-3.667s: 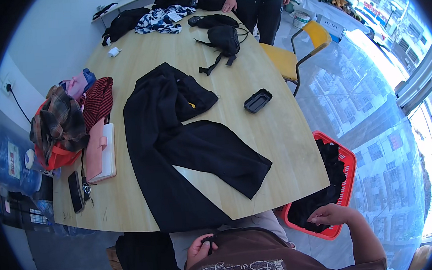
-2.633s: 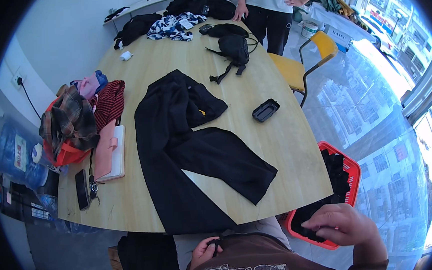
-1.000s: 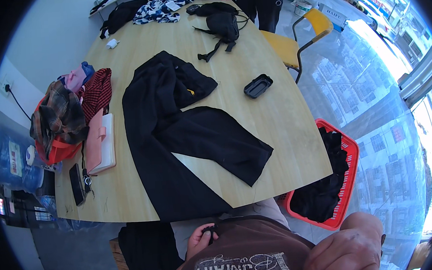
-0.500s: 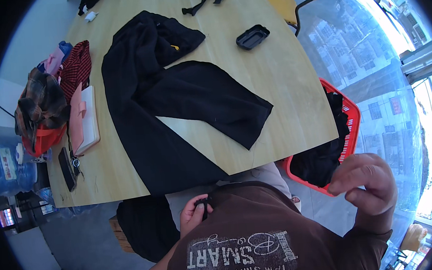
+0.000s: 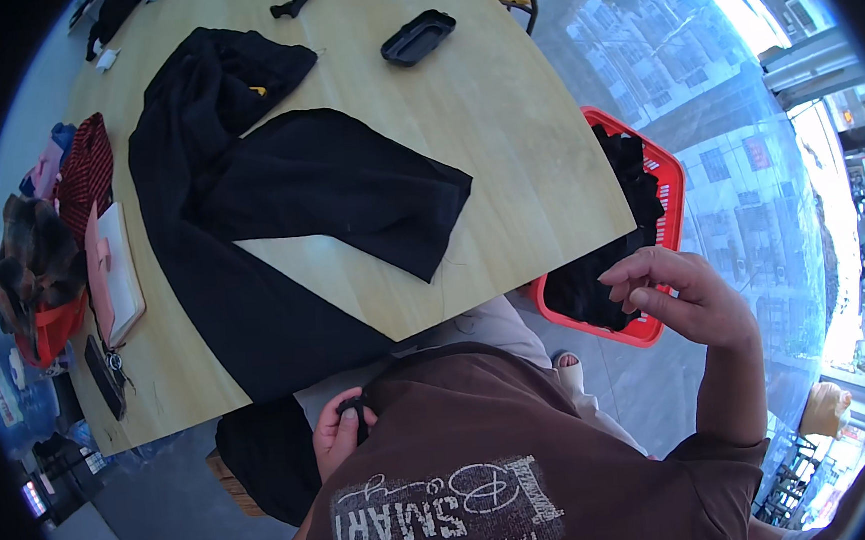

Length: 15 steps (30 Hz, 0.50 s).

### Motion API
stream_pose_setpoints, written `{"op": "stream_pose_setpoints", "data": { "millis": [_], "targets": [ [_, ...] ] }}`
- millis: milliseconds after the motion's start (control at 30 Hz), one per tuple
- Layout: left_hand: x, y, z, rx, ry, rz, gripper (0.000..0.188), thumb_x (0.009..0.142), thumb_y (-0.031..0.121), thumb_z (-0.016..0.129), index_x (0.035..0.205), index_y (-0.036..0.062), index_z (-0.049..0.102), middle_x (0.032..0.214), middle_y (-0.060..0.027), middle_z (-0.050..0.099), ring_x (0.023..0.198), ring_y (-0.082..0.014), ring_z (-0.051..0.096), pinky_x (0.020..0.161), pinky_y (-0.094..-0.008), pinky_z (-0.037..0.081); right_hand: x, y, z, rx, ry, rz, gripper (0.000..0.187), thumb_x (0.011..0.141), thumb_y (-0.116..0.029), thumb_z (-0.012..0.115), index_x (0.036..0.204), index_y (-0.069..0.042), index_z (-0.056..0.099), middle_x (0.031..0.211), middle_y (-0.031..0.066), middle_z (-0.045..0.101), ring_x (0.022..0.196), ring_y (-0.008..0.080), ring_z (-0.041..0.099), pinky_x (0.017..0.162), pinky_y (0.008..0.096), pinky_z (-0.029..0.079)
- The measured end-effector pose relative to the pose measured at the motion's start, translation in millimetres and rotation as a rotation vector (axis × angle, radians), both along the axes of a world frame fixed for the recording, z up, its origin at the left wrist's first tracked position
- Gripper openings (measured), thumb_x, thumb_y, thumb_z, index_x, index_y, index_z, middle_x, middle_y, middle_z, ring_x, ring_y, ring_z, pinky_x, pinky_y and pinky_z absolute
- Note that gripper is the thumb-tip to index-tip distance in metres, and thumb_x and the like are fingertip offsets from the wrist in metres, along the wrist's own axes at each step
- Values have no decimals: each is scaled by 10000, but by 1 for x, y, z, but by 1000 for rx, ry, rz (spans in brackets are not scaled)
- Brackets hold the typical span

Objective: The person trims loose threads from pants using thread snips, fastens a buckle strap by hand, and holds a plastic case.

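My left hand (image 5: 338, 436) is in front of my body, below the table's front edge, closed on a small black piece (image 5: 352, 408). Its kind is hard to make out. Out to the right, near a red basket (image 5: 676, 188), I hold my right hand (image 5: 690, 297) raised, its fingers bent toward the thumb. Anything between those fingertips is too small to see. Black trousers (image 5: 290, 175) lie across the table, legs apart, with a small yellow mark near the waist. One leg reaches the front edge.
Black cloth (image 5: 595, 294) fills the basket beside the table (image 5: 535, 162). A small black tray (image 5: 418, 38) lies toward the back. At left are a pink notebook (image 5: 117, 277), a phone (image 5: 105, 378), a red checked cloth (image 5: 85, 174) and a plaid bundle (image 5: 36, 263).
My view has shifted, so the table and trousers appear farther left. My right hand appears higher, its fingers a little straighter. My left hand still grips the small black piece.
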State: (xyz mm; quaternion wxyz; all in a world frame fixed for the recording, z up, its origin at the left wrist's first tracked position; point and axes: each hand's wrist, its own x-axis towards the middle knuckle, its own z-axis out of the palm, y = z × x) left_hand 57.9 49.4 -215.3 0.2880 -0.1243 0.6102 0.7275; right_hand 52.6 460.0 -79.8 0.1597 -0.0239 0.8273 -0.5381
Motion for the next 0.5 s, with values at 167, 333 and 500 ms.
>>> {"op": "stream_pose_setpoints", "data": {
  "millis": [167, 333, 500],
  "targets": [
    [-4, -3, 2, -24, 6, -31, 291, 973, 116, 451, 1239, 10, 504, 842, -75, 605, 703, -94, 503, 673, -196, 399, 10, 11, -6, 70, -4, -14, 202, 892, -25, 566, 1087, -9, 616, 833, 68, 627, 678, 133, 583, 612, 225, 449],
    [-4, -2, 2, -42, -11, -24, 297, 973, 121, 453, 1244, 8, 498, 838, -76, 604, 708, -99, 507, 684, -202, 401, 17, 20, -6, 37, -127, -63, 190, 918, -76, 576, 1090, -9, 621, 887, 53, 624, 699, 129, 528, 608, 231, 417],
    [-3, -5, 0, -52, -4, -32, 300, 974, 126, 452, 1245, 6, 497, 834, -76, 604, 713, -99, 508, 684, -200, 399, 27, 29, -20, 91, -205, -5, 185, 907, -68, 579, 1076, -11, 626, 901, 77, 647, 762, 160, 604, 677, 256, 475]
  ]
}}
